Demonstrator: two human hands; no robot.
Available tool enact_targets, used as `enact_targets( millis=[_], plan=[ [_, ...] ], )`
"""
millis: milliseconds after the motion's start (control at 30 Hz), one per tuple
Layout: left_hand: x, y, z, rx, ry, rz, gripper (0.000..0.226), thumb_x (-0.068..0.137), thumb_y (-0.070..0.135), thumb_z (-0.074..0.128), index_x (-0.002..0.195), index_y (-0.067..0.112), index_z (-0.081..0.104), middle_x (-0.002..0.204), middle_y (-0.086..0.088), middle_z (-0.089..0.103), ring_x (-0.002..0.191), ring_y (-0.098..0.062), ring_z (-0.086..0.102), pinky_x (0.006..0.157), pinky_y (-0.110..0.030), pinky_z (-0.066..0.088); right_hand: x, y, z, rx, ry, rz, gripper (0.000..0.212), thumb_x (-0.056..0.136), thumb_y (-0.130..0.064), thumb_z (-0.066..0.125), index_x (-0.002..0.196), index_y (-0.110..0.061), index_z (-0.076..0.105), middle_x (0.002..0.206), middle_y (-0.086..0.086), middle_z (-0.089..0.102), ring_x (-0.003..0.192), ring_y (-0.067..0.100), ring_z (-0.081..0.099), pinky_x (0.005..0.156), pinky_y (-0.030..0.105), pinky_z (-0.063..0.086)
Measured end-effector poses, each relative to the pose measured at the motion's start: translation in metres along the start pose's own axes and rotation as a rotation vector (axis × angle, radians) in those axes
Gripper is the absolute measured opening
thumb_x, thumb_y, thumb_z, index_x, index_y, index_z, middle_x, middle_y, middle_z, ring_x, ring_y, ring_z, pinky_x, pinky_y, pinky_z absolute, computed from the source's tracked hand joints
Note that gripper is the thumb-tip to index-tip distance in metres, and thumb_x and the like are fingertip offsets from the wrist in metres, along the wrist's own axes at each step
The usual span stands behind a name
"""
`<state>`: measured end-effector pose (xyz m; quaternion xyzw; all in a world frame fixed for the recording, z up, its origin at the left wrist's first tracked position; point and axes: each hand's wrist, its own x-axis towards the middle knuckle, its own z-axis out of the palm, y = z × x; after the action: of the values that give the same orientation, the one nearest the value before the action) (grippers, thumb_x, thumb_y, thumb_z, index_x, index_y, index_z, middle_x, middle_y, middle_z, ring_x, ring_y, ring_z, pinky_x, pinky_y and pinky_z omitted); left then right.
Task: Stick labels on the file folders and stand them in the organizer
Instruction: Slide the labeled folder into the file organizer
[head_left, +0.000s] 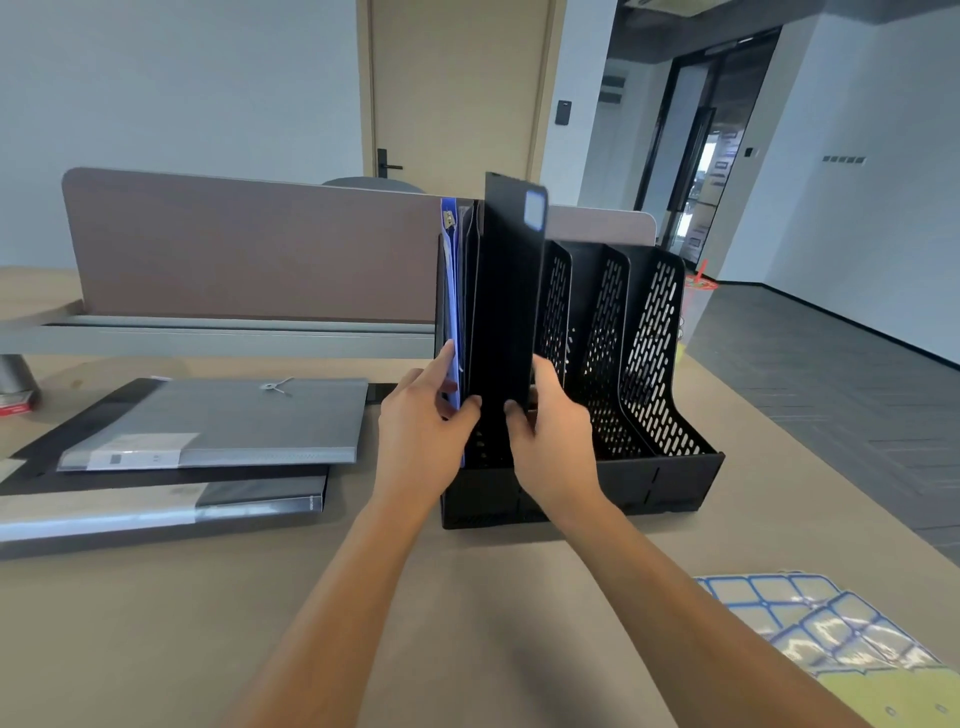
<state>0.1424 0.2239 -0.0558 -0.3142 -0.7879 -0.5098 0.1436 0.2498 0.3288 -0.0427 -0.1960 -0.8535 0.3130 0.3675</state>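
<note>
No text is legible — the folder label (535, 210) looks blank.

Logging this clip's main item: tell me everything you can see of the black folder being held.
The black folder is a slim, plain, matte one that looks like plastic. It stands upright, slightly tilted, in the leftmost slot of the organizer, rising well above the dividers. A white label with a blue border sits on its top right corner. The left hand and right hand pinch its lower edge from either side. Its base is hidden.
</note>
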Motion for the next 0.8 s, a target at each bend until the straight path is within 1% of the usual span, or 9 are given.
enact_targets(
  millis=[67,133,200,267,333,467,533,700,800],
  plan=[
    [0.000,-0.001,0.000,0.008,0.000,0.012,0.058,0.094,0.036,0.070,0.148,0.033,0.048,0.096,0.016,0.062,0.081,-0.002,0.061,0.071,-0.010,0.043,-0.006,0.009,0.003,-0.032,-0.049,-0.013,0.054,0.103,-0.016,0.064,0.150,-0.033,0.044,0.118,-0.008,0.074,0.099,0.014,0.073,0.089,0.042,0.063],
    [0.000,-0.001,0.000,0.011,-0.001,0.016,0.059,0.094,0.036,0.070,0.149,0.032,0.048,0.097,0.015,0.062,0.081,-0.002,0.061,0.071,-0.010,0.043,-0.008,0.016,0.002,-0.055,-0.072,-0.023,0.047,0.102,-0.023,0.067,0.145,-0.034,0.050,0.116,-0.013,0.073,0.103,0.010,0.071,0.091,0.041,0.062],
    [0.000,-0.002,-0.001,0.005,-0.001,0.012,0.060,0.094,0.037,0.070,0.149,0.032,0.048,0.096,0.015,0.062,0.082,-0.002,0.061,0.072,-0.010,0.043,-0.007,0.018,-0.003,-0.001,-0.083,-0.014,0.047,0.103,-0.027,0.067,0.146,-0.034,0.051,0.117,-0.015,0.072,0.105,0.007,0.070,0.093,0.037,0.062],
    [0.000,-0.001,-0.001,-0.002,-0.003,0.006,0.060,0.094,0.038,0.070,0.149,0.032,0.048,0.095,0.015,0.062,0.082,-0.002,0.061,0.071,-0.009,0.043,-0.005,0.016,-0.010,0.042,-0.079,-0.064,0.061,0.104,-0.024,0.065,0.157,-0.039,0.039,0.127,-0.015,0.070,0.112,0.005,0.068,0.098,0.033,0.060],
    [0.000,0.000,-0.001,-0.008,-0.006,0.000,0.061,0.094,0.039,0.070,0.150,0.032,0.048,0.095,0.015,0.062,0.081,-0.003,0.062,0.070,-0.009,0.043,-0.003,0.016,-0.014,-0.011,-0.068,-0.156,0.072,0.106,-0.022,0.061,0.165,-0.039,0.023,0.134,-0.011,0.066,0.112,0.008,0.067,0.096,0.035,0.060],
    [0.000,0.000,-0.002,-0.015,-0.017,-0.002,0.062,0.093,0.042,0.071,0.150,0.036,0.046,0.095,0.017,0.062,0.081,-0.002,0.062,0.073,-0.015,0.051,0.000,0.014,-0.012,-0.185,-0.093,-0.283,0.085,0.107,-0.021,0.057,0.168,-0.039,0.001,0.114,-0.003,0.062,0.088,0.017,0.066,0.076,0.046,0.060],
    [0.001,0.000,-0.004,-0.023,-0.032,0.008,0.063,0.092,0.044,0.070,0.150,0.037,0.046,0.097,0.016,0.062,0.081,-0.002,0.063,0.076,-0.019,0.055,0.002,0.013,-0.011,-0.213,-0.150,-0.291,0.089,0.106,-0.022,0.057,0.166,-0.043,-0.005,0.111,-0.004,0.060,0.088,0.018,0.065,0.074,0.048,0.059],
    [-0.001,0.001,-0.011,-0.063,-0.090,0.004,0.071,0.092,0.043,0.070,0.154,0.040,0.037,0.107,0.015,0.062,0.085,0.000,0.063,0.079,-0.018,0.052,0.003,0.008,-0.012,-0.169,-0.279,-0.266,0.095,0.107,-0.023,0.059,0.164,-0.045,-0.012,0.112,-0.015,0.047,0.091,0.011,0.061,0.081,0.041,0.059],
    [-0.002,0.003,-0.018,-0.077,-0.162,0.014,0.075,0.093,0.038,0.070,0.157,0.039,0.031,0.113,0.013,0.060,0.090,0.001,0.062,0.085,-0.020,0.051,0.004,0.006,-0.014,-0.148,-0.325,-0.238,0.097,0.106,-0.023,0.061,0.164,-0.046,-0.014,0.117,-0.011,0.051,0.097,0.010,0.062,0.089,0.040,0.059]
  ],
)
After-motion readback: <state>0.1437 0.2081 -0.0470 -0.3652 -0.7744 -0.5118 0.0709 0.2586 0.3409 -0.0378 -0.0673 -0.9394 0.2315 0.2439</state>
